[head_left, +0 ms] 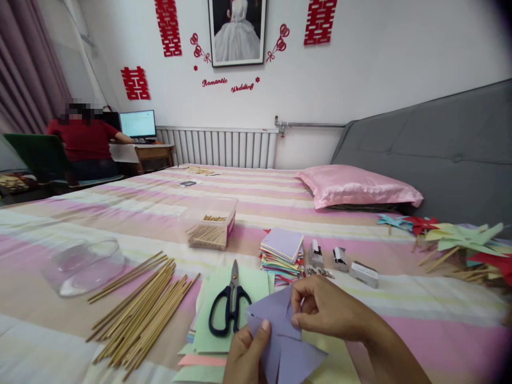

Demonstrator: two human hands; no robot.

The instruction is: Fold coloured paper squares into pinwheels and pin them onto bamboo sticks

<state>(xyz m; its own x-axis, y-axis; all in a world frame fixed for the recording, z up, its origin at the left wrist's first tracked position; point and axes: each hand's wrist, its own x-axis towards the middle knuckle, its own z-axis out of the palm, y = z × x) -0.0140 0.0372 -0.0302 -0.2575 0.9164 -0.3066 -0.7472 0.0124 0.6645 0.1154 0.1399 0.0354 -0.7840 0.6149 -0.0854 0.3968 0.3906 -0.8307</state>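
Note:
A purple paper square (276, 341), slit from its corners toward the middle, is held between my two hands. My left hand (246, 352) grips its left side, with the thumb on top. At the upper right, my right hand (326, 309) pinches a corner of it between thumb and fingers. Dark-handled scissors (229, 301) lie just left of the paper, blades pointing away, on light green paper sheets (258, 282). Beyond my hands is a stack of small coloured paper squares (282, 246). Small metal pins (318, 272) lie beside that stack.
Wooden sticks (140, 314) and a clear plastic container (88, 266) lie at left. A clear box (212, 226) holds more sticks. Small boxes (364, 273) stand at right, near finished paper pinwheels (466, 237). A pink pillow (360, 184) lies farther back. A person (86, 138) sits at a desk.

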